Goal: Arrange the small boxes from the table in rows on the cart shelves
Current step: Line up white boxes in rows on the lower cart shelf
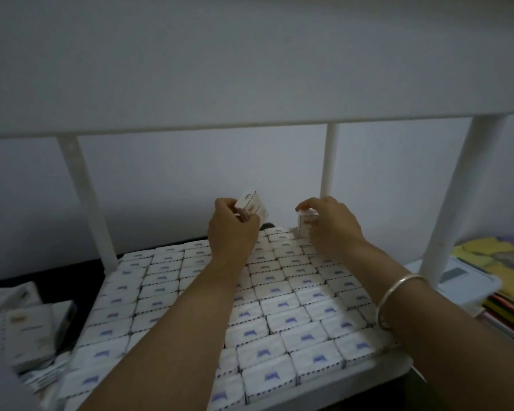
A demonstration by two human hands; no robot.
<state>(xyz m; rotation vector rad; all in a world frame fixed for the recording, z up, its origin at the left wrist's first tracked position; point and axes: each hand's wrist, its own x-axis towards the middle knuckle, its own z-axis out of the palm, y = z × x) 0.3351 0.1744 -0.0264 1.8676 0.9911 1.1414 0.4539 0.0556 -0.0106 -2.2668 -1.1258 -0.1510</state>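
Note:
Several rows of small white boxes with blue marks and dashed edges cover the white cart shelf. My left hand grips one small white box, tilted and lifted above the back row. My right hand pinches another small box that stands on end at the back right of the shelf, near the rear post. Both forearms reach across the packed rows. A silver bangle circles my right wrist.
An upper shelf hangs low over the hands, carried by white posts. Loose boxes lie piled at the left. A white device and coloured folders sit at the right.

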